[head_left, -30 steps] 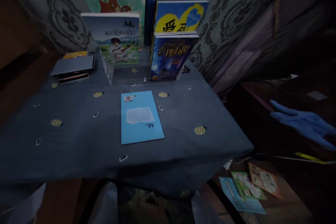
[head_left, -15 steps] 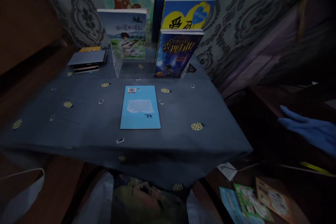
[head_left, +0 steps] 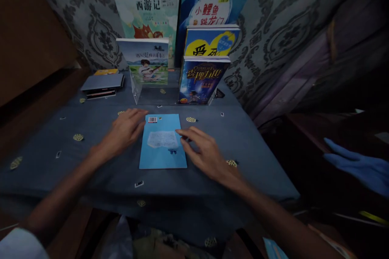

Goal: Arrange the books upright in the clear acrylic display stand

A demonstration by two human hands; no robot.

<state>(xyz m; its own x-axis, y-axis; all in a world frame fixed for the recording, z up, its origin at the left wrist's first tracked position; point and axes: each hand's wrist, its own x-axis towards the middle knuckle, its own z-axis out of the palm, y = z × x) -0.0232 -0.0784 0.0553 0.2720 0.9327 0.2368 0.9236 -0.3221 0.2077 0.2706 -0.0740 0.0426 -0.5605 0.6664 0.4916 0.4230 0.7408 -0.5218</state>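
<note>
A light blue book (head_left: 162,158) lies flat on the dark cloth-covered table (head_left: 100,178), its barcode at the upper left corner. At its left edge is my left hand (head_left: 126,129), fingers extended toward the upper corner and nothing in its grasp. My right hand (head_left: 203,149) is at the right edge, fingers apart and thumb and fingertips by the cover. Whether the fingertips touch the book is hard to tell. Beyond it, a clear stand (head_left: 154,95) holds a book with a guitar player (head_left: 148,64) and a dark blue book (head_left: 200,79).
Tall books (head_left: 148,14) lean at the back beside a yellow and blue book (head_left: 209,42). A small stack of books (head_left: 103,83) sits at the back left. A blue glove (head_left: 358,166) shows at the far right. More books lie low at the right.
Both my hands have come into view and reached to the sides of the light blue book. The view has tilted up, showing more of the tall books. The book has stayed flat.
</note>
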